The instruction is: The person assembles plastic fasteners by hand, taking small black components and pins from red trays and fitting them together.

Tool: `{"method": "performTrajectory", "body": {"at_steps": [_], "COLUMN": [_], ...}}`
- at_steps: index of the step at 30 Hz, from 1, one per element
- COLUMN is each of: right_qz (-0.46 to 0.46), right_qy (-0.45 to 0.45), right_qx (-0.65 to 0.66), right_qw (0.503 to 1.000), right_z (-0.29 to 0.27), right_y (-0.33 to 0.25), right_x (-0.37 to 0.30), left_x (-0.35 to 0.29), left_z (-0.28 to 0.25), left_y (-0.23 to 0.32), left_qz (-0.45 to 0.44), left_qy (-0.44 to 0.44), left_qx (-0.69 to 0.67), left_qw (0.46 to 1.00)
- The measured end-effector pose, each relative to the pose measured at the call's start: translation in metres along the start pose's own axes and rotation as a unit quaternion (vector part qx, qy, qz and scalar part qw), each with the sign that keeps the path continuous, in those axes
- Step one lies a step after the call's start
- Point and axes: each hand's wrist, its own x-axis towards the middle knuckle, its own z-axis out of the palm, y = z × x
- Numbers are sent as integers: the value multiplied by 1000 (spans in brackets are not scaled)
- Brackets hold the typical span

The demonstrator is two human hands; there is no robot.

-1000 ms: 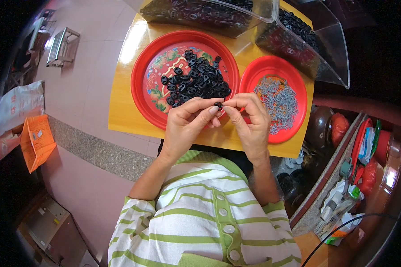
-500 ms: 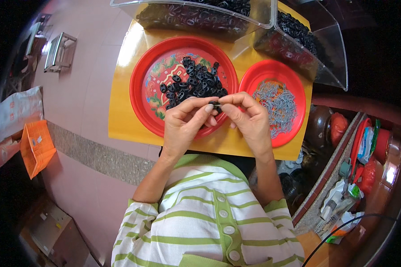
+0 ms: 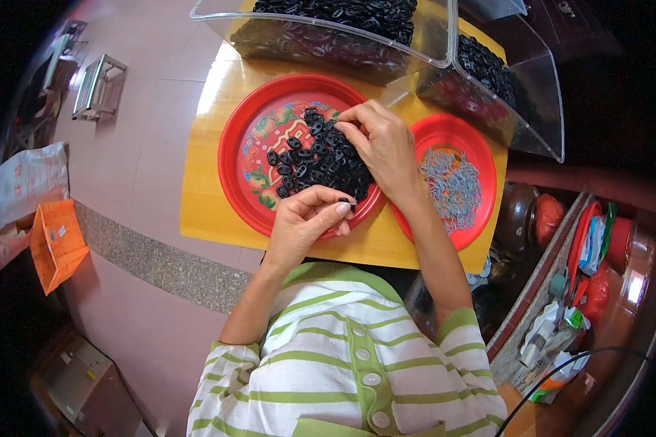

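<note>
Left hand (image 3: 302,222): thumb and index clamped on a small black plastic piece (image 3: 348,203), other fingers curled behind; grip is on the tips only, so the piece could slip, and being so small it could drop among its lookalikes or off the near side. The piece sits above the near right part of the big tray, mostly covered by the fingers, exact shape unclear. Right hand (image 3: 386,149): thumb and index reach the far right edge of the heap of black oval two-holed plastic pieces (image 3: 332,164), tips close together, narrow gap at most; can't tell if they grip one or only touch. Risk there: pieces lie tangled, so a pinch could bring up two or push some over the rim. Heap lies in a large round red tray (image 3: 229,160) with a floral patterned floor, mostly on its right side. Right forearm crosses the near left rim of a smaller round red dish (image 3: 441,131) holding thin grey metal-looking bits (image 3: 452,193); a low elbow could knock it and spill them, since the dish is near the table's right edge. Both stand on a yellow table (image 3: 197,207). Far side: a clear plastic bin (image 3: 317,54) and, to its right, a second clear bin (image 3: 474,95), both with more black pieces. Far left on the floor, a silver metal stool (image 3: 98,87).
</note>
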Motion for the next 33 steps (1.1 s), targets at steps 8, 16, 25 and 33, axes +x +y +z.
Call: {"method": "performTrajectory", "body": {"at_steps": [8, 16, 25, 33], "right_qz": [-36, -50, 190, 248], "right_qy": [-38, -49, -78, -77], "right_qx": [-68, -66, 429, 486], "right_qw": [996, 995, 880, 835], "right_z": [26, 28, 7, -22], "right_y": [-1, -3, -3, -13], "right_x": [9, 9, -10, -45], "left_x": [1, 0, -2, -6], "left_z": [2, 3, 3, 5], "left_y": [-1, 0, -1, 1], "left_qz": [-15, -8, 14, 23], "left_qy": [-10, -14, -21, 11], "left_qx": [19, 26, 45, 1], "left_qw": [1000, 1000, 999, 1000]}}
